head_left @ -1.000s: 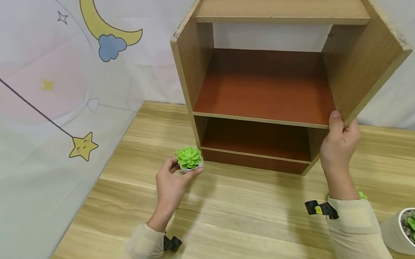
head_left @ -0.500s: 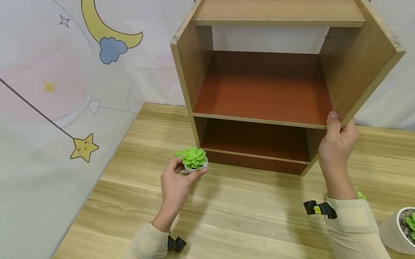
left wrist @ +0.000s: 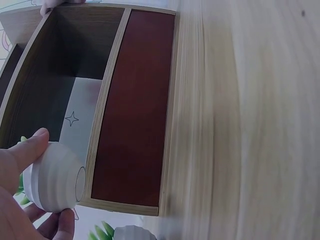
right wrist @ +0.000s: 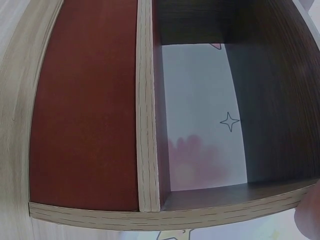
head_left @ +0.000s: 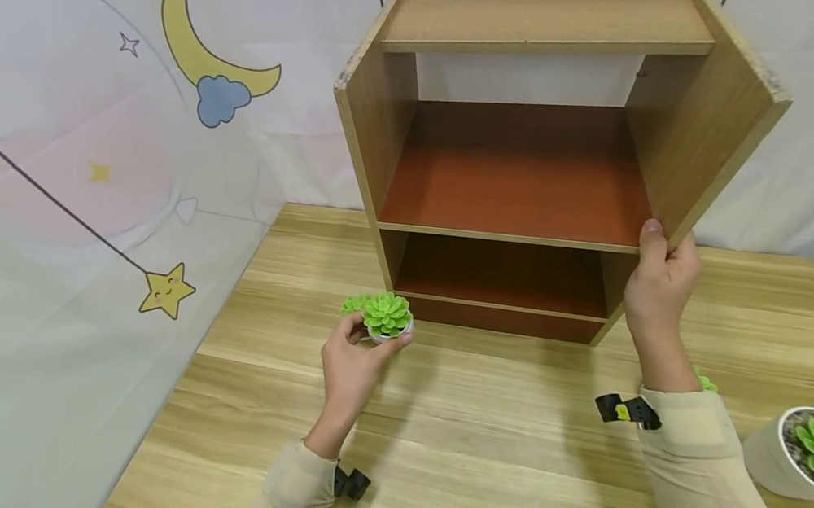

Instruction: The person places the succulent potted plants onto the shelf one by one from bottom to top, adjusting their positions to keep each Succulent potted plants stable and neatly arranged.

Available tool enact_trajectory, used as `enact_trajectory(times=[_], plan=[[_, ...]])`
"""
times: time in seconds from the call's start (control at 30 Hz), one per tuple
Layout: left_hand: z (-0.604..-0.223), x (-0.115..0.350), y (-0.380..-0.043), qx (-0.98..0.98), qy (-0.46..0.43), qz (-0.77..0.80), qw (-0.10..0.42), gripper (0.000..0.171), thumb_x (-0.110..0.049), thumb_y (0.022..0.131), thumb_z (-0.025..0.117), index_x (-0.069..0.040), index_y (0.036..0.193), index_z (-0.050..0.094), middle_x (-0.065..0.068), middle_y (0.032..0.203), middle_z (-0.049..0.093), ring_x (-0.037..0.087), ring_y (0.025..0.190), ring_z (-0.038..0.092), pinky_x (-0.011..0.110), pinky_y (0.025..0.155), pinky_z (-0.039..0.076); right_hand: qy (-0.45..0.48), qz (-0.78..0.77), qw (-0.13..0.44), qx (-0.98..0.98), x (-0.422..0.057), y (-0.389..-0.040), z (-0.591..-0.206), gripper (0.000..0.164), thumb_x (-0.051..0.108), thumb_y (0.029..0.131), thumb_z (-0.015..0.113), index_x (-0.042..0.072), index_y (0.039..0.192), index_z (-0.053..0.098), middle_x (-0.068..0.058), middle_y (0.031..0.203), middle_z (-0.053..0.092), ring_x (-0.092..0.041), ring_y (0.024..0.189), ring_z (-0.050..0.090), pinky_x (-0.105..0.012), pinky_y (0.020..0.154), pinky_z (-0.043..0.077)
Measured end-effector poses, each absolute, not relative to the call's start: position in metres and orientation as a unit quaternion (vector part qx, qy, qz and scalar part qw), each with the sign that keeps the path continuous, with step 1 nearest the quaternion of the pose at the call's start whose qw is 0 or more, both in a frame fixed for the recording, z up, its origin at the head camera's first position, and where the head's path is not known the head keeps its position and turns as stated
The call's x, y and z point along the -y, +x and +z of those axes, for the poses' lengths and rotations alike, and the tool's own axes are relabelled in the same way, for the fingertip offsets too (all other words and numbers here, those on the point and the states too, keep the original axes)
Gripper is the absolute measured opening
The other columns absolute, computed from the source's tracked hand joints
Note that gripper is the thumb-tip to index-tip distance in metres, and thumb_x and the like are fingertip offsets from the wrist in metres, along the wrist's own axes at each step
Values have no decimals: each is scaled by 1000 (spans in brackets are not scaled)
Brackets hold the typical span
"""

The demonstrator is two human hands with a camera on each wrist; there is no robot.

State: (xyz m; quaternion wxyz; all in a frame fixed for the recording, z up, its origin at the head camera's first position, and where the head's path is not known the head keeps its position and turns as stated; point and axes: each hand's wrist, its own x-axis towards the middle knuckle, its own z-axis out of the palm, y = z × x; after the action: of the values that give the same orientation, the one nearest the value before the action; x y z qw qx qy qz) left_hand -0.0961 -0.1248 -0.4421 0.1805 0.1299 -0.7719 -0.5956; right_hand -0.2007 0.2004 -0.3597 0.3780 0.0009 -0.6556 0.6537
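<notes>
My left hand (head_left: 354,367) holds a small potted succulent (head_left: 387,312) between thumb and fingers, by the shelf's lower left corner. In the left wrist view its ribbed white pot (left wrist: 55,177) is tilted on its side relative to the camera. Just behind it a second succulent (head_left: 354,304) partly shows; its white pot (left wrist: 134,233) appears at the bottom of the left wrist view. My right hand (head_left: 659,291) grips the right side panel of the wooden shelf (head_left: 507,237), thumb on the inner face, near the middle board. Only a bit of that hand shows in the right wrist view.
The shelf, with reddish-brown boards (head_left: 518,175) and an open back, stands on the wood-grain table (head_left: 477,441). A larger potted succulent (head_left: 795,463) stands at the right. Another green plant (head_left: 705,382) is mostly hidden behind the right forearm. A printed cloth (head_left: 81,272) hangs behind and left.
My left hand has moved slightly right with the small potted succulent, uncovering the second one behind it. The right hand keeps its grip on the shelf; the view has shifted slightly.
</notes>
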Motion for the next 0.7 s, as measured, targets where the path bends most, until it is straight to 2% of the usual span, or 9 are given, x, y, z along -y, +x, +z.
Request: enact_trajectory(times=[0.33,0.53,0.7], plan=[[-442,117,-98,759,114,-608,202,64,-29,65,94,-6,116,64,3,113,64,18,103,64,50,89,49,0,653,377,657,-201,-202,-361,22,9,97,51,-6,103,67,2,95,63,-12,90,54,-24,83,41],[-444,116,-100,761,106,-604,214,62,-29,65,94,-6,116,66,2,115,62,19,102,62,50,90,48,14,659,375,651,-191,-187,-344,19,6,96,49,-1,96,68,0,90,61,-11,87,52,-24,80,40],[-445,113,-102,759,99,-605,221,62,-29,64,94,-7,116,68,3,115,60,20,102,62,45,90,48,19,660,377,649,-186,-179,-334,20,5,96,49,-2,96,67,0,88,60,-11,86,51,-24,80,39]])
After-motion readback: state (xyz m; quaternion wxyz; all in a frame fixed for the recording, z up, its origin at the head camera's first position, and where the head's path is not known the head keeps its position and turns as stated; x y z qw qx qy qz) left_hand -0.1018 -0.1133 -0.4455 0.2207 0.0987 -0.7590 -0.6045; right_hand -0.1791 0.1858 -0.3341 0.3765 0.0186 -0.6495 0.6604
